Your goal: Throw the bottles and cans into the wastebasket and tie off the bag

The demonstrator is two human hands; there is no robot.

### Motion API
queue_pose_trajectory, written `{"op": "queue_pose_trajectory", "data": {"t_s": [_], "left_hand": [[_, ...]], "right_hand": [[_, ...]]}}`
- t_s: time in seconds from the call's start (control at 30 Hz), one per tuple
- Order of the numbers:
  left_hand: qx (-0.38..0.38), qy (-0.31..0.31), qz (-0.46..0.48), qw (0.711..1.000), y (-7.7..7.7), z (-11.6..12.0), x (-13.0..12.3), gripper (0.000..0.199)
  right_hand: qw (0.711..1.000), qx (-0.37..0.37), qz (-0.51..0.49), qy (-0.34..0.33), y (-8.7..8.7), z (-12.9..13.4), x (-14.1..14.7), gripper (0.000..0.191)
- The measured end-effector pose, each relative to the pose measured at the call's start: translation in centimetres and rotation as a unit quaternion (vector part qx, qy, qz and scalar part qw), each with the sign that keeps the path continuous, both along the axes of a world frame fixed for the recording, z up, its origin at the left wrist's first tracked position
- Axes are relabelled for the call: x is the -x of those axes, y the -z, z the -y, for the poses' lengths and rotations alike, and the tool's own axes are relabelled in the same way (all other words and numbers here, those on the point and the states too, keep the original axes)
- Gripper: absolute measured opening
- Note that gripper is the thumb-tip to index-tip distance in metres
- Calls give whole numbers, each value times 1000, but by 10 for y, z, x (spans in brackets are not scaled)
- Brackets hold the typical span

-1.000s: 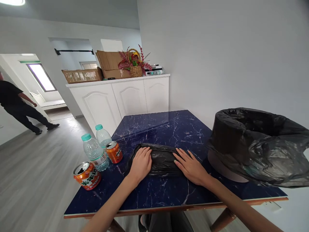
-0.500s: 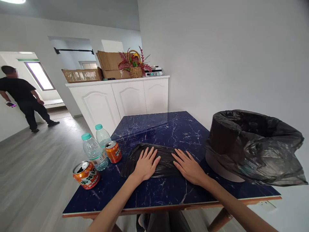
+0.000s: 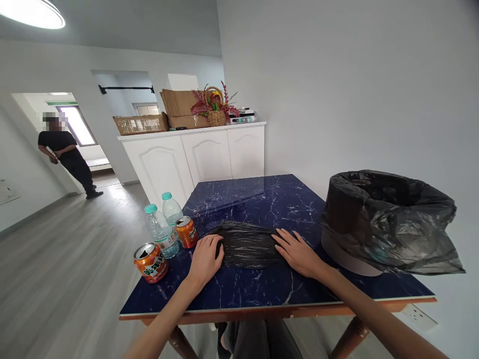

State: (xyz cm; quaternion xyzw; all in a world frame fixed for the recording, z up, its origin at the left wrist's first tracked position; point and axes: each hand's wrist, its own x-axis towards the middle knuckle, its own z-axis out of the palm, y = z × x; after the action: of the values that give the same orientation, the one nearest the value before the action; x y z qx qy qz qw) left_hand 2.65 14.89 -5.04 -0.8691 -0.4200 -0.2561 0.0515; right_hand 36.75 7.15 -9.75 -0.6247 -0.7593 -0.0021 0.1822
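A folded black plastic bag [image 3: 250,247] lies on the blue marbled table [image 3: 247,294] between my hands. My left hand [image 3: 205,253] has its fingers bent over the bag's left end, the thumb beside them; its fingertips are partly hidden. At the bag's right end, my right hand [image 3: 298,253] rests with fingers spread, touching the plastic. Left of my left hand stand two orange drink cans, one nearer me [image 3: 150,264] and one farther back [image 3: 186,233]. Two clear water bottles with teal caps, a front one [image 3: 161,232] and a rear one [image 3: 172,209], stand beside them.
At the table's right side stands a bin [image 3: 344,254] lined with a loose black bag [image 3: 404,224] that hangs over its rim. A white cabinet [image 3: 209,149] behind the table carries cardboard boxes [image 3: 144,124] and a flower basket [image 3: 216,118]. A person [image 3: 63,149] stands far left.
My left hand has slid left, from lying flat on the bag to its left end, with fingers now bent. My right hand stays at the right end. The view has shifted; the far person has turned.
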Motion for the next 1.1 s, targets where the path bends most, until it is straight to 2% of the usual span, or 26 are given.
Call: {"op": "queue_pose_trajectory", "data": {"t_s": [0.1, 0.17, 0.23, 0.3, 0.43, 0.53, 0.67, 0.77, 0.8, 0.83, 0.87, 0.97, 1.0, 1.03, 1.1], "left_hand": [[3, 3, 50, 999, -8, 21, 14, 23], [36, -3, 133, 990, -11, 30, 21, 20], [66, -18, 209, 976, -13, 33, 24, 21], [75, -33, 238, 968, -16, 35, 25, 26], [76, -39, 253, 964, -27, 45, 25, 27], [102, -24, 276, 955, -38, 58, 29, 28], [163, 2, 327, 931, -45, 84, 41, 29], [142, 25, 302, 942, -42, 111, 50, 24], [126, 45, 276, 952, -40, 120, 52, 23], [108, 71, 243, 961, -38, 129, 54, 23], [92, 101, 203, 970, -36, 136, 56, 24], [89, 158, 84, 980, -34, 147, 55, 22], [103, 164, 57, 979, -34, 147, 53, 19], [118, 165, 39, 978, -35, 146, 50, 15], [136, 161, 32, 977, -36, 141, 42, 9]], "right_hand": [[993, -96, -29, 58, -12, 11, 33, 57], [989, -136, -63, 11, -20, 19, 69, 47], [985, -132, -103, -50, -26, 25, 109, 41], [981, -122, -129, -73, -30, 24, 147, 38], [979, -100, -173, -44, -32, 8, 198, 28], [974, -90, -209, -18, -31, -5, 210, 11], [954, -68, -293, -4, -29, -4, 205, 15], [929, -42, -369, -7, -28, 15, 194, 21], [909, -25, -415, -7, -28, 23, 190, 25], [877, 0, -481, -4, -28, 31, 185, 29], [826, 29, -563, 0, -28, 40, 180, 32], [608, 122, -785, 15, -28, 62, 164, 36], [553, 142, -820, 21, -27, 67, 158, 35], [513, 158, -843, 28, -26, 72, 152, 33], [463, 171, -868, 51, -24, 79, 141, 25]]}}
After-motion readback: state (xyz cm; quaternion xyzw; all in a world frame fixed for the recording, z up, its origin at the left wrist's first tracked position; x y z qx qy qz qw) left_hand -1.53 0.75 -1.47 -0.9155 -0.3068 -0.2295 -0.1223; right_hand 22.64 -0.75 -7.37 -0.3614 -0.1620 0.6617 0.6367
